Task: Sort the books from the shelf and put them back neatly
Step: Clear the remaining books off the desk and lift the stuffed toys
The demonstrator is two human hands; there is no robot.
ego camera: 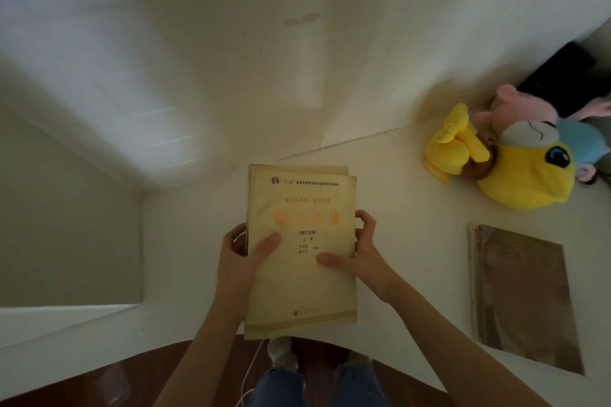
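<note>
— Progress, quick?
— Midway at best. Both hands are on a stack of yellowish textbooks (301,281); the top one reads Xiandai Hanyu. Left hand (243,249) grips the left edge, thumb flat on the cover. Right hand (360,251) grips the right edge, fingers curled over it, thumb on the cover. The stack is over the near edge of the white surface (413,208); resting or lifted, can't tell.
— Anything shelved?
— No books standing in a row in view. A second pile (522,294) lies flat to the right, well apart. Sorting underway, putting back all left, I'd judge.
— Counts?
— Held stack: two covers show at the far edge, maybe more beneath. Second pile: one grey-brown cover, at least one under it. Plush toys by the wall: yellow chick (529,172), pink pig (519,106), small yellow one (454,142); three I can separate. One black object (562,76) behind.
</note>
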